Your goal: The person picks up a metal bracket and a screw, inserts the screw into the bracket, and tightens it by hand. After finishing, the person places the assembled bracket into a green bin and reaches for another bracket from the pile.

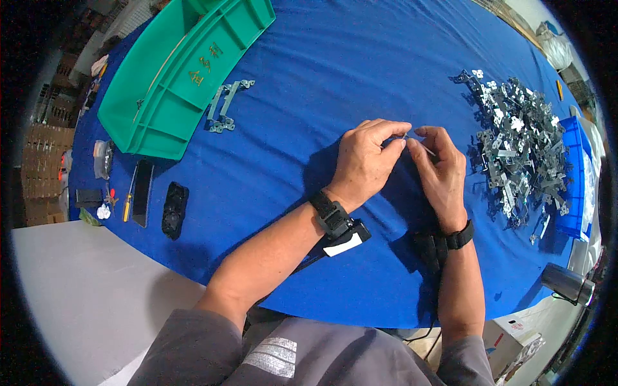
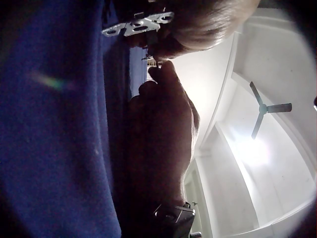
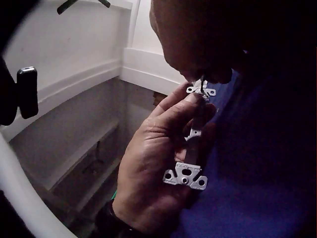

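Observation:
My left hand (image 1: 367, 157) holds a slim silver metal bracket (image 3: 188, 167) above the blue cloth. The bracket has a flat plate with holes at each end. Its far end lies between my left thumb and fingers, and the strip runs back under the palm. My right hand (image 1: 443, 170) faces it, fingertips close together, pinching a thin metal piece (image 1: 425, 150) at that end of the bracket. Seen from the left wrist, one end plate of the bracket (image 2: 126, 27) shows beneath the left hand, and the right hand (image 2: 163, 124) reaches toward it.
Right of the hands lies a heap of metal brackets (image 1: 515, 141), with a blue bin (image 1: 570, 219) beyond. A green bin (image 1: 161, 125) stands upper left, beside a few brackets (image 1: 230, 96). A phone (image 1: 143, 193), screwdriver (image 1: 127, 209) and black case (image 1: 174, 209) lie at the left.

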Demonstrator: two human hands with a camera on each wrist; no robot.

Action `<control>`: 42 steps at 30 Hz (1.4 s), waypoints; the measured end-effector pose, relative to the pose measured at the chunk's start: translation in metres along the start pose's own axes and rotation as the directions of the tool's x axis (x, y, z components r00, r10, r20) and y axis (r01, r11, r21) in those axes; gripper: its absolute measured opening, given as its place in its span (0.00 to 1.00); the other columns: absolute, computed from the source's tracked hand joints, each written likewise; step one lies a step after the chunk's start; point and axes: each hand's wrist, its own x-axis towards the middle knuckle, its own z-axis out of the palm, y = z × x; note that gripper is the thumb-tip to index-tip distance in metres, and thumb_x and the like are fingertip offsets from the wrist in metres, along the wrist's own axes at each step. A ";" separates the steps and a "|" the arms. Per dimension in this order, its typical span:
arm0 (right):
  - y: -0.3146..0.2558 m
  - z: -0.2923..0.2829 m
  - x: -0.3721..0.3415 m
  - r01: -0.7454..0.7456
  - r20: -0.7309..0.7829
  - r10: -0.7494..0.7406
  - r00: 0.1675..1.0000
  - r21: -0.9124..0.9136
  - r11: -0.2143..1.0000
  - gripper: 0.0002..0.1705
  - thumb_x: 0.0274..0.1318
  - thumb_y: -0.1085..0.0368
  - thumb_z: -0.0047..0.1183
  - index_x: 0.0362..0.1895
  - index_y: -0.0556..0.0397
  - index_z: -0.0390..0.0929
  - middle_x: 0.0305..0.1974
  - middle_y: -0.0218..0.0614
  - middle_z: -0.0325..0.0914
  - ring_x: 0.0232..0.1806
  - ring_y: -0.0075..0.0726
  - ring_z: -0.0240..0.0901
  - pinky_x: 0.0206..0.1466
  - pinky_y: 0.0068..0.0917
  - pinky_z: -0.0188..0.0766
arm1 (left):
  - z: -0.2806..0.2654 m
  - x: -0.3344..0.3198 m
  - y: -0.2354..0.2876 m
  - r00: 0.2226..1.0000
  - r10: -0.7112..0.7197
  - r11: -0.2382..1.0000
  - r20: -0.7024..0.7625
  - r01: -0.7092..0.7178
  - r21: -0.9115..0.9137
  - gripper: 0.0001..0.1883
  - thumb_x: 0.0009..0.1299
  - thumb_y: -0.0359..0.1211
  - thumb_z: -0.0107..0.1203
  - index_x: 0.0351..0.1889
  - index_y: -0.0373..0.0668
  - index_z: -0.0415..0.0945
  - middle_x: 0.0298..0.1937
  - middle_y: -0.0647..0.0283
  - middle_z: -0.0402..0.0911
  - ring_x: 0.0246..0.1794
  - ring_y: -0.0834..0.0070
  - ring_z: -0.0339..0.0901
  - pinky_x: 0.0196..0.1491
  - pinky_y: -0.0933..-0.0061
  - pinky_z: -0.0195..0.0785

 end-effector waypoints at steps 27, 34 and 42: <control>0.014 0.002 -0.001 0.072 -0.007 -0.072 0.997 -0.075 0.995 0.12 0.66 0.63 0.62 0.34 0.58 0.77 0.23 0.42 0.75 0.21 0.36 0.71 0.26 0.35 0.65 | -0.001 -0.001 -0.003 1.000 -0.010 1.000 -0.030 0.009 -0.018 0.11 0.69 0.28 0.64 0.48 0.38 0.86 0.44 0.55 0.89 0.44 0.72 0.86 0.46 0.72 0.77; 0.005 -0.007 0.000 -0.049 0.125 0.079 0.989 -0.227 0.973 0.09 0.65 0.65 0.62 0.35 0.58 0.80 0.26 0.41 0.78 0.24 0.34 0.73 0.30 0.31 0.68 | -0.002 -0.001 0.002 0.996 -0.075 0.997 -0.039 0.075 -0.011 0.10 0.68 0.27 0.64 0.47 0.37 0.86 0.45 0.54 0.89 0.45 0.68 0.87 0.47 0.70 0.78; 0.003 -0.005 -0.001 -0.008 0.056 0.009 0.998 -0.029 1.000 0.07 0.65 0.66 0.62 0.37 0.58 0.81 0.27 0.38 0.80 0.26 0.29 0.74 0.31 0.29 0.70 | 0.001 -0.001 -0.003 0.998 -0.030 1.000 -0.052 0.030 -0.011 0.10 0.68 0.28 0.64 0.46 0.36 0.86 0.44 0.54 0.89 0.45 0.67 0.87 0.49 0.70 0.78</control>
